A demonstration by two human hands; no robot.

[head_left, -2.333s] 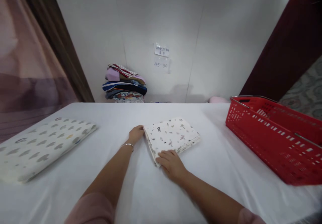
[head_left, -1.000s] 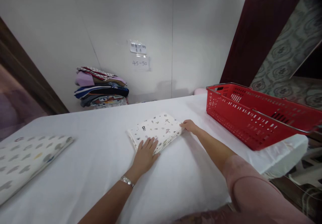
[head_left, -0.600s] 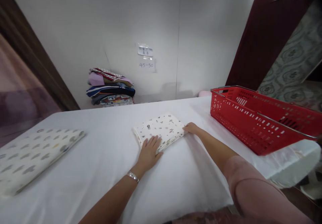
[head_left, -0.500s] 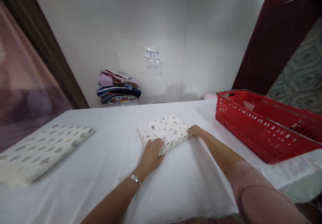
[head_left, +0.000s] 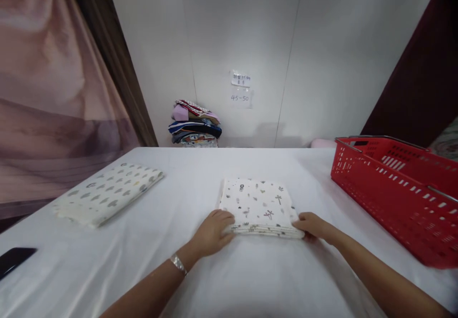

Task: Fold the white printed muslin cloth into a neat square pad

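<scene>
A folded white cloth with small plant and animal prints (head_left: 259, 203) lies on the white-covered table (head_left: 272, 270), its layered folded edge facing me. My left hand (head_left: 213, 232), with a silver bracelet at the wrist, rests on the cloth's near left corner, fingers together around that corner. At the near right corner my right hand (head_left: 310, 225) pinches the layers, thumb and fingers closed on them. Another folded white cloth with grey cloud-like shapes (head_left: 114, 189) lies on the left part of the table, away from both hands.
A red perforated basket (head_left: 393, 189) stands on the right. A dark flat object (head_left: 14, 261) lies at the left edge. Behind the table is a stack of folded clothes (head_left: 195, 129) by the wall, below paper labels (head_left: 241, 98). A pink curtain (head_left: 60, 84) hangs at left.
The printed cloth has turned so that its folded edge runs nearly level, and it sits closer to me. Both hands have moved with it. The view has shifted left, showing the dark object.
</scene>
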